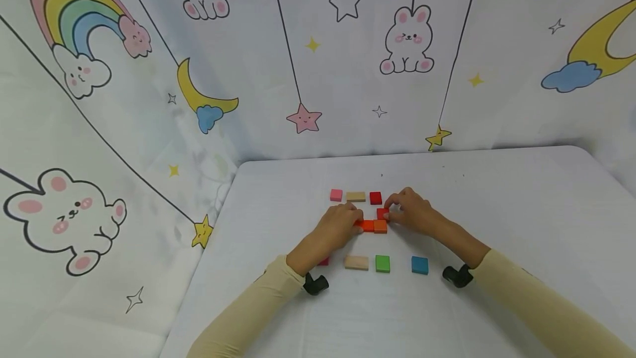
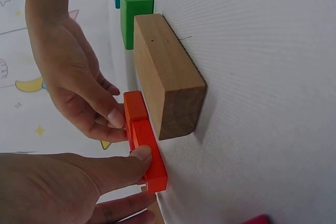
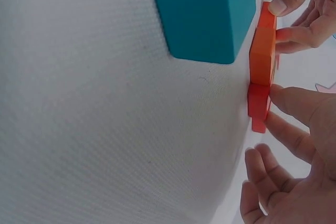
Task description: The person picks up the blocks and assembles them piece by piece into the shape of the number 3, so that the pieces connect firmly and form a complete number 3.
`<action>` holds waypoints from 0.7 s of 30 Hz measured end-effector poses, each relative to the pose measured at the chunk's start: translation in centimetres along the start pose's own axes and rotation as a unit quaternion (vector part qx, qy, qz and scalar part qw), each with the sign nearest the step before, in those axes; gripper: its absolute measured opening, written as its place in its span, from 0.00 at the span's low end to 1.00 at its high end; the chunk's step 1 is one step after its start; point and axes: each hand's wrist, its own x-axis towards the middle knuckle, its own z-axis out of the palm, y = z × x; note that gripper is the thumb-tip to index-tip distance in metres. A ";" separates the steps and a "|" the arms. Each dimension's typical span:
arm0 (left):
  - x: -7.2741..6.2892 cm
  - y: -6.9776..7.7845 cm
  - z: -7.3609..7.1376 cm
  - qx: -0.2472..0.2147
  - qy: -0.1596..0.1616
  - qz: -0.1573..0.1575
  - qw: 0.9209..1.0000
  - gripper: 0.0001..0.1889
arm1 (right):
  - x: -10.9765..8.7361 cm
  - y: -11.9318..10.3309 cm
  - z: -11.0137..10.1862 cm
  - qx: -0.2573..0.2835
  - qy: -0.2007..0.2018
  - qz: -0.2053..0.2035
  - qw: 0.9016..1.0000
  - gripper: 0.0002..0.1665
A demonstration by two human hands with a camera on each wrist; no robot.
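My left hand (image 1: 339, 225) pinches an orange-red block (image 2: 149, 158), its thumb on the near side. That block lies end to end with an orange block (image 1: 380, 226). Just behind the orange block is a red block (image 3: 258, 100), which my right hand (image 1: 413, 212) holds between thumb and index finger. In the right wrist view the other fingers of this hand are loosely bent, away from the blocks. Farther back, a pink block (image 1: 336, 195), a tan block (image 1: 355, 196) and another red block (image 1: 375, 198) form a row.
Nearer the body lie a wooden block (image 1: 356, 262), a green block (image 1: 382, 263), a blue block (image 1: 419, 265) and a crimson block (image 1: 324, 262) partly hidden by the left wrist. A cartoon-printed curtain (image 1: 268, 70) stands behind the white table (image 1: 521, 209).
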 end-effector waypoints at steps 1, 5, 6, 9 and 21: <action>0.0 0.0 0.0 0.000 0.001 0.001 1.000 0.13 | 0.0 0.0 0.0 -0.002 0.000 -0.004 1.000 0.15; 0.0 -0.1 0.1 0.002 0.001 0.006 1.000 0.13 | 0.3 0.1 -0.2 0.000 0.003 -0.003 1.000 0.14; 0.0 -0.1 0.0 0.003 0.001 0.006 1.000 0.13 | 0.5 0.1 -0.3 0.002 0.003 0.001 1.000 0.15; -0.1 -0.1 -0.1 0.002 0.000 0.006 1.000 0.13 | 1.0 0.1 -0.5 0.007 0.010 0.014 1.000 0.16; -0.2 0.2 -0.3 0.001 -0.007 0.003 1.000 0.14 | 3.3 -0.7 -0.7 -0.018 0.009 0.038 0.999 0.21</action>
